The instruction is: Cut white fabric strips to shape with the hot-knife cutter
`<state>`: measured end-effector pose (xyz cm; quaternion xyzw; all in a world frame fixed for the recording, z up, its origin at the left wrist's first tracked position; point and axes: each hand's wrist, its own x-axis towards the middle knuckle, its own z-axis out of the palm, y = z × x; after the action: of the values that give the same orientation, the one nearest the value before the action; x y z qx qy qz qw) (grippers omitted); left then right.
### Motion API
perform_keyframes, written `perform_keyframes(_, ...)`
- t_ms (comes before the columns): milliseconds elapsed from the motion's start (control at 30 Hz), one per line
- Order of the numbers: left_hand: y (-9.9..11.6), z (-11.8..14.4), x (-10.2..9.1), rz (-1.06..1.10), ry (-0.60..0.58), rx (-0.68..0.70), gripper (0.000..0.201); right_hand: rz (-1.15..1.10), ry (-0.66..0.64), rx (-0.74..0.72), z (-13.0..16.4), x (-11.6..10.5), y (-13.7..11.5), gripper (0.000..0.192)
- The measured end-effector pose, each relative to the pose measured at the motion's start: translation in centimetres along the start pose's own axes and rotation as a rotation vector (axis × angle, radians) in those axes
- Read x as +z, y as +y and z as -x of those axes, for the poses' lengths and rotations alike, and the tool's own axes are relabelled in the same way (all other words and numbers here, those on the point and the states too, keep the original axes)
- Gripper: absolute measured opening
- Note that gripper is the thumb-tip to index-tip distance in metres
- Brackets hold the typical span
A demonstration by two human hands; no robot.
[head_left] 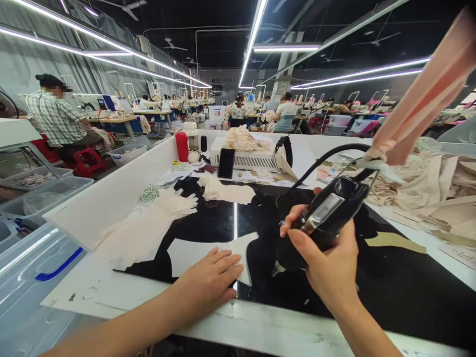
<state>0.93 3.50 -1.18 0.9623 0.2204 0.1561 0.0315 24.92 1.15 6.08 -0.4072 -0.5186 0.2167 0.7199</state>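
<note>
My left hand (210, 277) lies flat, fingers stretched out, on the right part of a white cut pattern-shaped piece (193, 250). That piece rests on a glossy black mat (260, 307). In my right hand (330, 258) is a black corded electric fabric cutter (329, 210), with fingers and thumb wrapped round its body. The cutter is tilted, its metal tip (277, 269) low over the mat, right of the white piece; whether it touches the mat I cannot tell. A pink cloth strip (427, 94) is tied to the cutter's upper end and runs up to the right.
Cream cut pieces (148, 228) lie left, a smaller bundle (225, 191) behind. A phone (226, 163) leans against a white box (241, 151) near a red thread cone (182, 147). Cream fabric (427, 183) is heaped right. A beige strip (396, 241) lies on the mat. A person (55, 114) sits left.
</note>
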Motion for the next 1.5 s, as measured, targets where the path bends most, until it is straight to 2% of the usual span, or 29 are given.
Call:
perform_keyframes(100,0.3,-0.8,0.1,-0.055,0.095,0.13,0.014,-0.074,-0.031,0.001,1.3,0.9,-0.2,0.037)
perform_keyframes(167,0.6,-1.4,0.1,-0.095,0.103,0.19,0.006,-0.113,-0.033,0.012,1.8,1.4,-0.2,0.037)
perform_keyframes(300,0.9,-2.4,0.1,-0.193,0.076,0.256,0.008,-0.188,-0.05,0.031,2.4,1.9,0.1,0.051)
perform_keyframes(433,0.9,-2.8,0.4,-0.254,0.067,0.271,0.021,-0.228,-0.046,0.025,2.7,2.4,0.3,0.058)
perform_keyframes(567,0.7,-2.7,1.0,-0.179,0.068,0.193,0.025,-0.256,-0.023,0.038,3.1,2.7,0.2,0.06)
perform_keyframes(667,0.5,-2.7,1.2,-0.059,0.069,0.104,0.02,-0.264,-0.006,0.032,3.4,3.0,0.1,0.061)
perform_keyframes(867,0.4,-2.6,0.9,0.107,0.05,0.024,0.013,-0.269,0.046,0.012,3.1,3.4,0.4,0.057)
perform_keyframes(1100,0.6,-2.6,0.6,0.14,0.041,0.02,0.011,-0.26,0.042,0.013,3.2,3.7,0.9,0.05)
perform_keyframes(1300,0.5,-2.5,0.1,0.188,0.027,-0.021,0.016,-0.24,0.035,0.006,3.3,3.6,0.8,0.061)
perform_keyframes(1500,0.4,-2.9,0.1,0.161,0.002,-0.08,0.016,-0.222,0.048,0.009,3.3,3.6,0.6,0.063)
